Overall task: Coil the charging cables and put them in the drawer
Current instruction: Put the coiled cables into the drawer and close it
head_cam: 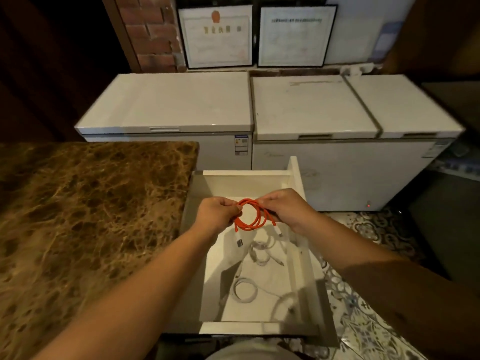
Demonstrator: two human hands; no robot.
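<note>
An orange charging cable (255,221) is wound into a small coil and held above the open white drawer (298,255). My left hand (217,214) pinches the coil's left side, and my right hand (284,207) pinches its right side. Both plug ends dangle below the coil. On the drawer's floor lie white cables: one loose coil (262,252) in the middle, another coil (245,289) nearer me, and a third (283,305) at the front right, partly in shadow.
A brown marble countertop (85,216) spreads to the left of the drawer. Two white chest freezers (311,113) stand behind it, with framed papers (218,35) on the wall above. Patterned floor tiles (368,320) show on the right.
</note>
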